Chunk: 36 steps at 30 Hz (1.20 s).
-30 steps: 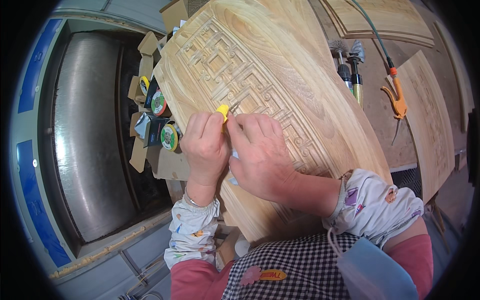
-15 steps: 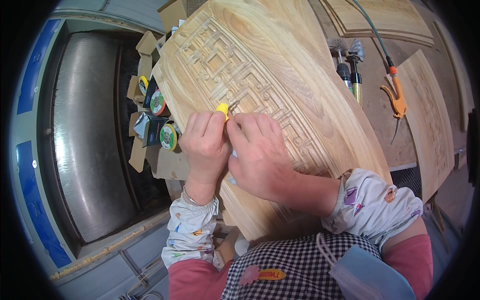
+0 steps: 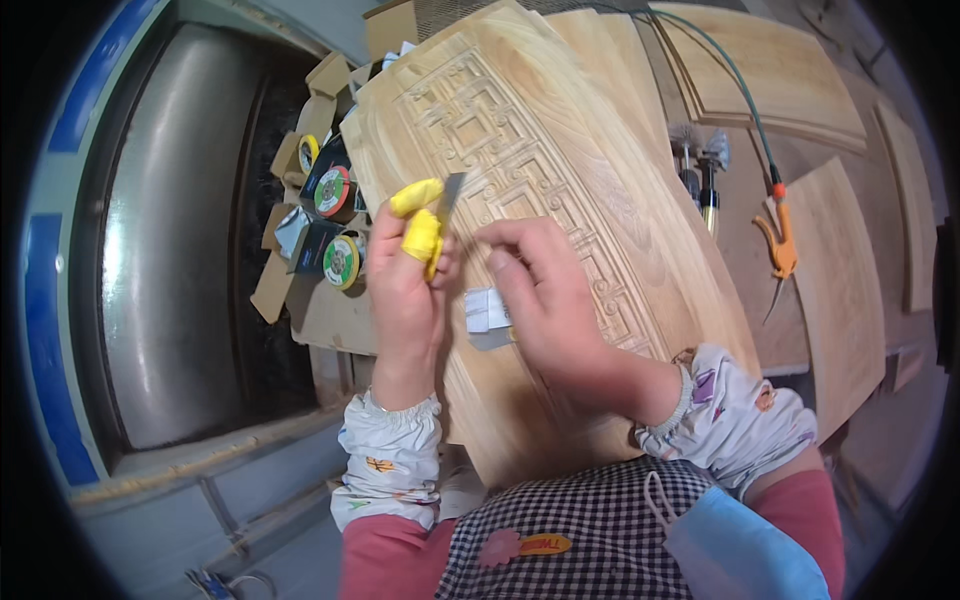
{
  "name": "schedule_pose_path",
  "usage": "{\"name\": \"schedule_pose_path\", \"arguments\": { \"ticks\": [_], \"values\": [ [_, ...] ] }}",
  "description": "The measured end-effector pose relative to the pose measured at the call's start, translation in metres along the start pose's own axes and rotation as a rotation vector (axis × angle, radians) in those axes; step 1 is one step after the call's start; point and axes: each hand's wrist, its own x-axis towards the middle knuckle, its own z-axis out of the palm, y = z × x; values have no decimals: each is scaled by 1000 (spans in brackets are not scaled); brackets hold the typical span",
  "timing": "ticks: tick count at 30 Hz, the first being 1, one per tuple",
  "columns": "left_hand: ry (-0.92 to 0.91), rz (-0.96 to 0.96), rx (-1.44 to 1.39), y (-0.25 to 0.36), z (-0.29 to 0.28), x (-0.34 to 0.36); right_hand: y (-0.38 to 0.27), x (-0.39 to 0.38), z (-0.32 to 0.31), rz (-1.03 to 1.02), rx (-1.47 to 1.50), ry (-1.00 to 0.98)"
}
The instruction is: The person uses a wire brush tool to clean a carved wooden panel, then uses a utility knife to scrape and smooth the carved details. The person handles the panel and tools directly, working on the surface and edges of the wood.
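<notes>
While the two earlier views had both hands pressed low on the carving, the left hand (image 3: pixel 408 275) is now lifted and turned, so the small metal blade (image 3: pixel 450 192) shows clear above its fingers; judged from this, cutting has paused and the tool is being re-gripped or checked.

Item 1: blade. Thin, grey, flat, short; upper end free, lower end clamped between the left thumb and forefinger, which wear yellow finger guards (image 3: pixel 420 222). It stands just above the panel's upper left part, apart from the wood.

Item 2: left hand. Fingers together, closed on the blade.

Item 3: right hand (image 3: pixel 545 300). Forefinger stretched toward the blade, the other fingers curled; a folded white scrap (image 3: pixel 487 310) sits at its palm side, whether gripped or merely under it cannot be told.

Item 4: carved wooden panel (image 3: pixel 560 180). Pale, strongly grained, relief of angular interlocking fretwork running diagonally; lies tilted under both hands.

Item 5: further wooden panels (image 3: pixel 780 80), stacked to the right and behind.

Item 6: orange-handled tool on a green hose (image 3: pixel 778 235), resting on those panels, well apart from the hands.

Item 7: round tins with coloured lids (image 3: pixel 334 190) among cardboard pieces, left of the panel.

Item 8: grey curved metal surface (image 3: pixel 160 250), far left.
</notes>
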Motion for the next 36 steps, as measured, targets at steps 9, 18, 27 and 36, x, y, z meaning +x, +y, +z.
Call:
{"name": "schedule_pose_path", "arguments": {
  "ticks": [9,18,27,36],
  "values": [
    [-89,-96,-35,-13,30,4,-14,45,-37,309,738,99],
    [363,265,493,-59,-31,65,38,85,-95,-68,-310,-167],
    [390,294,745,-57,-33,64,36,106,-65,-519,-586,-464],
    [397,298,716,-54,-32,63,37,106,-61,-655,-685,-461]
  ]
}}
